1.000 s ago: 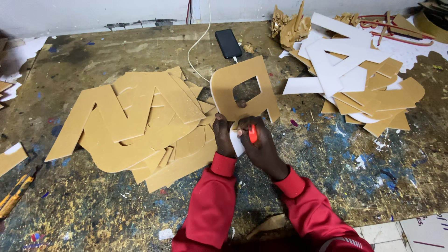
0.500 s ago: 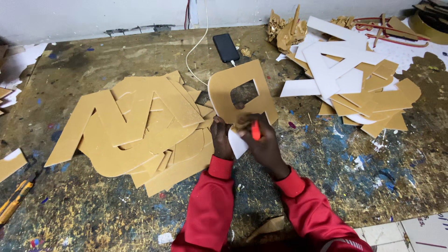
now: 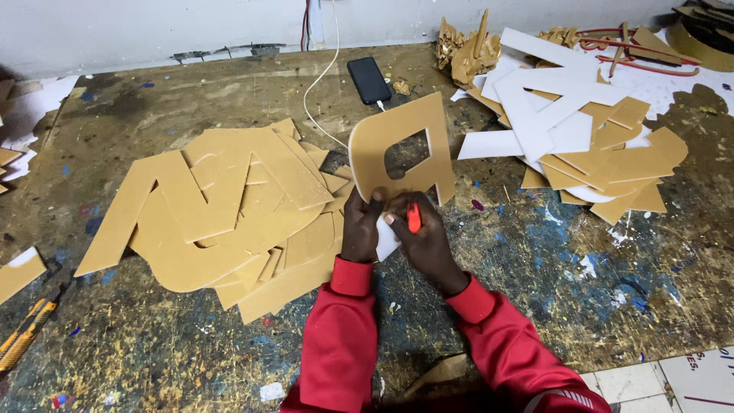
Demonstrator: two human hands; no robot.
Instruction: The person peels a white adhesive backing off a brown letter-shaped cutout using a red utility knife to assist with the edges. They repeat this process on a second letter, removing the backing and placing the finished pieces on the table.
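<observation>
**Head view: tan letter cutout in hand, one pile peeled, one not**

Head view shows the tan letter cutout (image 3: pixel 403 145) standing tilted on its lower edge on the workbench (image 3: pixel 535 252), just beyond both hands and touching them. My left hand (image 3: pixel 361 228) is clamped on its bottom edge, fingers curled over the rim. My right hand (image 3: pixel 419 233) is closed around a small red cutter (image 3: pixel 414 217) with its tip at that same edge, and a white scrap (image 3: pixel 386 239) sits between the two hands.

Progress, as a guess: this piece looks barely started, its tan facing is on all over. The heap of tan letters (image 3: pixel 222 214) to the left looks untouched too. Off to the right, the white and tan pieces (image 3: pixel 566 130) are mixed, so maybe some there are done.

Further out: a black phone (image 3: pixel 369 79) on its white cable (image 3: pixel 325 73) behind the cutout, and a yellow utility knife (image 3: pixel 27 333) at the near left edge.
</observation>
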